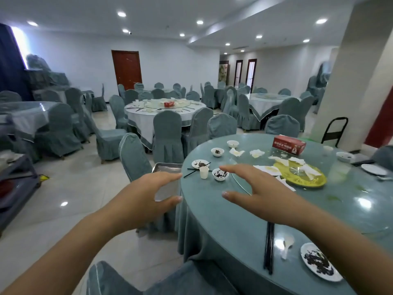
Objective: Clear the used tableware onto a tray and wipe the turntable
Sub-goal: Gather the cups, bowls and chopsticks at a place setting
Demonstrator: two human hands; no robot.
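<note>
Your round table carries the glass turntable, still littered. The metal tray sits on a chair at the rim (handy for loading). Your left hand and right hand hover empty, fingers spread, toward the paper cup.

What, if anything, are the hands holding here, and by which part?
Nothing is held. The left hand and right hand are both open with fingers spread, in front of the metal tray and the table.
</note>
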